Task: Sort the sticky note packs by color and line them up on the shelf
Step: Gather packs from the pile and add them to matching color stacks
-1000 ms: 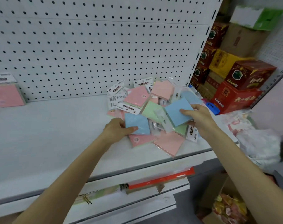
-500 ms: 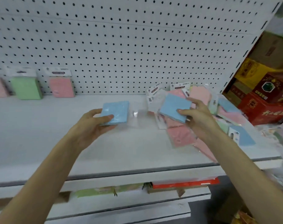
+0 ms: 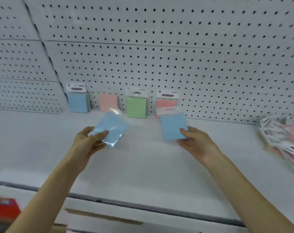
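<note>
- Over the white shelf (image 3: 142, 165), my left hand (image 3: 87, 143) pinches one blue pack (image 3: 111, 129) by its lower corner, thumb on top, and the pack hangs tilted like a diamond in its clear wrapper.
- My right hand (image 3: 195, 142) grips a second blue pack (image 3: 174, 126) at its lower right corner, held squarer and flatter to my view.
- Against the pegboard (image 3: 176, 56) stands the sorted row: a blue stack (image 3: 79, 102) at the left, then a pale pink pack (image 3: 108, 102), a green pack (image 3: 136, 106), and a stronger pink pack (image 3: 166, 104).
- Both of mine belong with that blue stack, so I judge the job now is to carry them left and stand them upright in front of it, one at a time.
- To do it well I would square the left pack first, since the tilt and the slippery wrapper could let it topple, and set its bottom edge down before letting go.
- I should keep clear of the pale pink pack just beside the blue stack, or I may knock it over.
- At the far right the unsorted pile (image 3: 284, 137) is blurred and cut by the frame edge; I cannot count it or tell its colors beyond pink.
- Header labels are unreadable, and my right-hand pack covers the foot of the stronger pink one.
</note>
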